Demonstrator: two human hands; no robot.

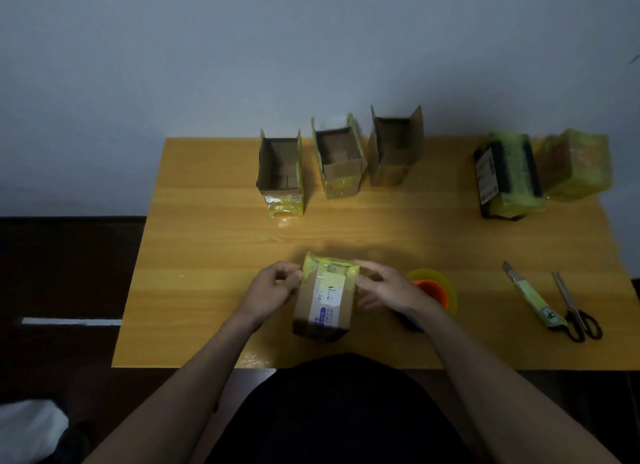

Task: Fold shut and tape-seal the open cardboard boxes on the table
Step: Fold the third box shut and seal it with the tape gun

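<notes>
Head view showed my left hand (pixel 273 287) and right hand (pixel 384 287) pinching the taped box (pixel 323 297) near the table's (pixel 207 242) front edge.

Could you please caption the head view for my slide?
Both hands, left hand and right hand, press yellow tape onto a box; three open boxes wait behind.

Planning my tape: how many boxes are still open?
3, in a row at the table's far edge: left open box, middle open box, right open box. None seems hidden.
</notes>
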